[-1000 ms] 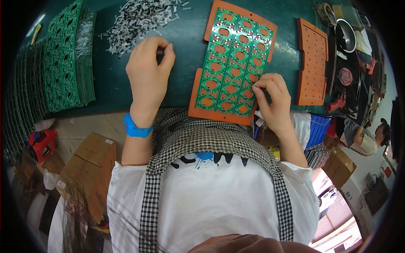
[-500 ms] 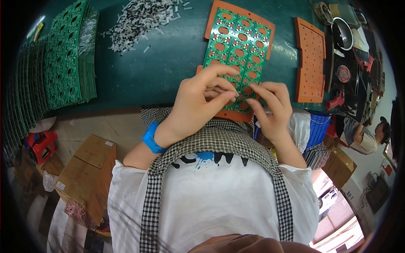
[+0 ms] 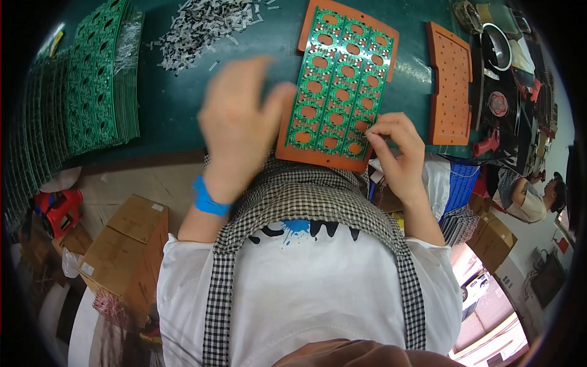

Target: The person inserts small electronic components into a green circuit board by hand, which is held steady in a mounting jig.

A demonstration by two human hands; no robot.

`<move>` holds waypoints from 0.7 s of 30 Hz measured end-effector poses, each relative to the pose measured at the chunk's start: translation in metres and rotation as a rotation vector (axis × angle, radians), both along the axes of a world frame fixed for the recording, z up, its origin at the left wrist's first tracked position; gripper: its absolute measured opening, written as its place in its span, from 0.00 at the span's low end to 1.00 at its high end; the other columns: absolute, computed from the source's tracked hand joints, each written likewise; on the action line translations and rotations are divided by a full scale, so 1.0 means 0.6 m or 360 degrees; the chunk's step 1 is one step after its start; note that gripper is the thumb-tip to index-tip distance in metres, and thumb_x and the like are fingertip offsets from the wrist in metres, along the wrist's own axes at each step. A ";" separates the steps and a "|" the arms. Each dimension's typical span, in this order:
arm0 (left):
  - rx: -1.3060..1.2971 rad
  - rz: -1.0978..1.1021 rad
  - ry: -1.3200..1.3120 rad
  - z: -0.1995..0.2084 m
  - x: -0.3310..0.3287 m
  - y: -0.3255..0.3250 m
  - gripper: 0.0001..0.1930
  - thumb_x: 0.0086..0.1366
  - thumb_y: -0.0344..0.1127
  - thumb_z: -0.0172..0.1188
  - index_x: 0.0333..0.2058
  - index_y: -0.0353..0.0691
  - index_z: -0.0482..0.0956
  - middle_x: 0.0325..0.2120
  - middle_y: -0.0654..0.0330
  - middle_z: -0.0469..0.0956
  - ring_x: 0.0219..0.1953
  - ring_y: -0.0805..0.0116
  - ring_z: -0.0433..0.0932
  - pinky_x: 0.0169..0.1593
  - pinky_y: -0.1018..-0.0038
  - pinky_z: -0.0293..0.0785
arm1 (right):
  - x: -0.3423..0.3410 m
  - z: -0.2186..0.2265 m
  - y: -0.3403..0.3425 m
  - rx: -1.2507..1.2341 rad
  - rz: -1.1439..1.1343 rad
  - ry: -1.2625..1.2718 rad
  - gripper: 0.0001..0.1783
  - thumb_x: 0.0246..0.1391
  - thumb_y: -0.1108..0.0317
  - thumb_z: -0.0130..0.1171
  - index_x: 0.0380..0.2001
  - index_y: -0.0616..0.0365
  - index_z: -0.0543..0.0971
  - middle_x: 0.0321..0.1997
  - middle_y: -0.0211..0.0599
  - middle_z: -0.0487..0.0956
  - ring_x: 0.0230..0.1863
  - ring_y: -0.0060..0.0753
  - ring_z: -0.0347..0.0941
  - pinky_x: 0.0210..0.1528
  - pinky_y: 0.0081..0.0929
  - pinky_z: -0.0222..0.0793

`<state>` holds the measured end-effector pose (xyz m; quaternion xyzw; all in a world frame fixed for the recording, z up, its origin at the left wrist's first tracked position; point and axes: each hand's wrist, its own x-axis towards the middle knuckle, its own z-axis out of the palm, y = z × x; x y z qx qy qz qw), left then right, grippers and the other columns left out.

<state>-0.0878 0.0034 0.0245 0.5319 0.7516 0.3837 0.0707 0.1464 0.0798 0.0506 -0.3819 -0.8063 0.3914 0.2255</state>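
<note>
A green circuit-board panel (image 3: 334, 67) with rows of round cut-outs lies on an orange fixture plate (image 3: 324, 160) in front of me. My left hand (image 3: 235, 119), smeared by motion, is above the table left of the panel; its fingers cannot be made out clearly. At the panel's lower right edge, my right hand (image 3: 400, 145) has thumb and forefinger pinched together. Whatever is between those fingertips is too small to name. Beyond my left hand lies a heap of small grey and clear strip-like parts (image 3: 205, 27).
Stacked green circuit-board panels (image 3: 92, 79) stand at the left of the table (image 3: 177, 110). A second orange plate (image 3: 449, 85) lies to the right, near a red tool handle (image 3: 486, 144). Cardboard boxes (image 3: 125, 244) sit below on the left. Another person (image 3: 523, 196) is at far right.
My left hand has left the panel and moved left toward the heap of small parts. My right hand stays by the panel's right edge, its thumb and forefinger now closer together.
</note>
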 end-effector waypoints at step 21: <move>0.0030 0.0163 0.0367 -0.038 -0.107 -0.013 0.04 0.60 0.29 0.59 0.31 0.35 0.75 0.27 0.56 0.73 0.32 0.58 0.73 0.38 0.66 0.69 | 0.009 -0.025 -0.024 0.0473 0.0117 -0.0160 0.08 0.40 0.78 0.64 0.28 0.60 0.78 0.33 0.35 0.75 0.36 0.39 0.71 0.36 0.31 0.68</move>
